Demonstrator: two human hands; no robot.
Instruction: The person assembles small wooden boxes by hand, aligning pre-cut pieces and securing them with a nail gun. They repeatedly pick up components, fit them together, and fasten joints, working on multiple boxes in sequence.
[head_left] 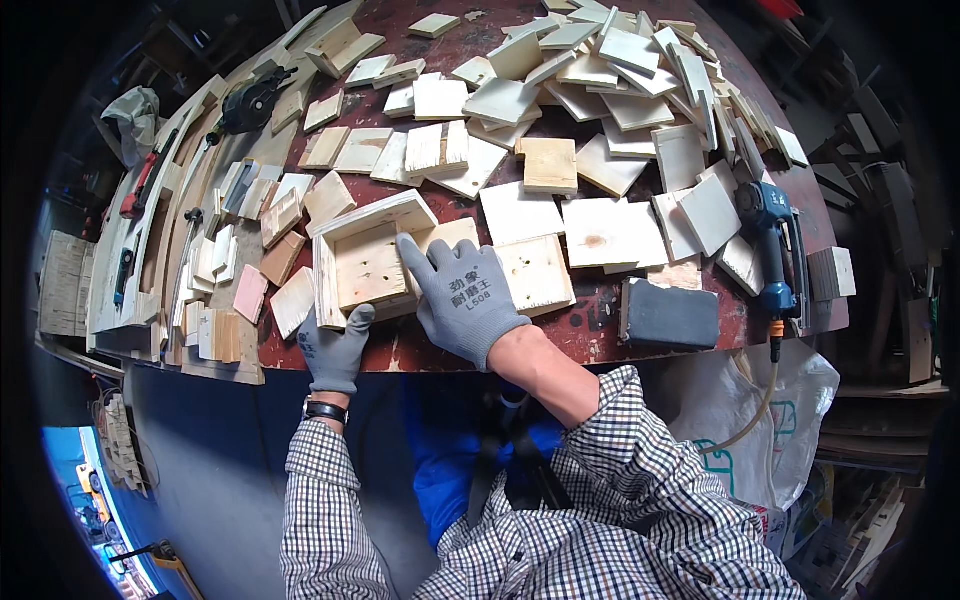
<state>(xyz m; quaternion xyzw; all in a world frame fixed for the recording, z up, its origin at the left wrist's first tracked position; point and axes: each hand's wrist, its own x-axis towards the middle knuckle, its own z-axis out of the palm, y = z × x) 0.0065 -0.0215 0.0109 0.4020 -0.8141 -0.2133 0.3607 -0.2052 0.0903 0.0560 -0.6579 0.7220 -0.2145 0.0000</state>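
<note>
A small wooden box (372,265) with raised walls is tilted up at the table's near edge. My left hand (335,350), in a grey glove, grips its near left corner, thumb on the near side and the other fingers mostly hidden beneath. My right hand (462,300), gloved too, reaches over the box's right side. Its thumb touches the box, while its fingers spread over a pale wooden board (452,233); whether this board belongs to the box is unclear. Right of that hand lies another knotted board (537,275).
Loose wooden boards (610,75) pile up across the far and right side of the red table (405,357). A dark grey block (668,312) and a blue air nailer (768,235) with a hose (757,410) are at right. Wood offcuts (215,335) and a red-handled tool (137,190) lie left.
</note>
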